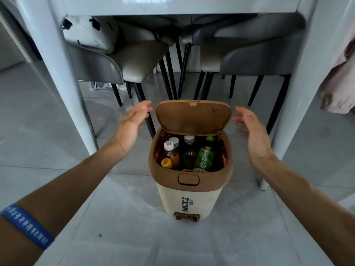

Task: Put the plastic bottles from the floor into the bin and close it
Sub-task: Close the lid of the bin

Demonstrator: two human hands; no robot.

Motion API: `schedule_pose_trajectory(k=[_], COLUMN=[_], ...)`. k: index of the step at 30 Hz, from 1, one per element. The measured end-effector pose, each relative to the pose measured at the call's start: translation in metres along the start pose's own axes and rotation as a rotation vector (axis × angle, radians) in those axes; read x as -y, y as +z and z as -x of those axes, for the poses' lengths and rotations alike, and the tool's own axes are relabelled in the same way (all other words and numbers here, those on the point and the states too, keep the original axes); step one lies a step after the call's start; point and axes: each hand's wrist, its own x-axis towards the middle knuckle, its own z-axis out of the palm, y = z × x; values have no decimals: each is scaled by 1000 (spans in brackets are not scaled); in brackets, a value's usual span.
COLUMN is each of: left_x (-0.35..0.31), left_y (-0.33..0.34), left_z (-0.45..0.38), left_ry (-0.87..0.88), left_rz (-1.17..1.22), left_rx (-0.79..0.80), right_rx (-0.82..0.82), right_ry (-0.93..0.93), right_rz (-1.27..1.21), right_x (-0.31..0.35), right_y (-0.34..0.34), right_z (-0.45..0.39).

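Soft, even daylight, bright scene. Glare patch on glossy table top edge. Dim under table, chairs in shade. Left hand motion-blurred at fingers. Wide-angle bending table legs outward at edges. Floor sheen mild.

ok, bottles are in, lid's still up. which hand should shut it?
Probably the left hand: its fingers sit almost at the top edge of the raised lid. The right hand is empty too, but stands slightly farther off.

Matt plastic bin w/ brown lid — glossy floor tiles, smooth leather-look chairs.
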Motion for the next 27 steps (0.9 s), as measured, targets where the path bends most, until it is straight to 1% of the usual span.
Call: schedule_pose_trajectory(k=[3, 6, 7, 10, 13, 15, 17, 20, 22, 23, 24, 25, 26, 27], left_x=[-2, -10, -11, -4, 14, 26, 32, 33, 38, 42, 46, 50, 52, 55], left_y=[10, 15, 12, 2, 1, 6, 11, 13, 14, 15, 16, 16, 17, 18], left_z=[-3, -4, -3, 6, 22, 33, 42, 48, 49, 49, 50, 50, 50, 49], left_ry=[-62, -44, -31, -36, -123, -175, -183, -153, -224, -301, -392, -475, -535, -566], left_rz=[29, 6, 0, -21, -8, -40, -67, -111, -148, -135, -86, -18, 42, 67], left_rx=[77, 124, 131, 160, 165, 167, 155, 151, 141, 129, 108, 89, 78, 76], right_rx=[29, 179, 189, 140, 118, 95, 77, 107, 132, 123, 96, 58, 18, -7], right_ry=[13, -62, -93, -122, -70, -48, -15, -18, -36, 8, 118, 280, 448, 570], right_rz=[28, 79, 98, 120, 179, 267, 335, 419, 487, 497, 460, 368, 220, 92], right_x=[5, 15, 15, 15, -3, -16, -25, -29, -28, -29, -30, -30, -32, -36], right_y=[5, 7, 6, 3, 2, 0, -2, -2, 0, 3, 6, 11, 15, 18], right_z=[-6, -8, -6, 9, 25, 32, 38, 48, 53, 55, 57, 58, 58, 58])
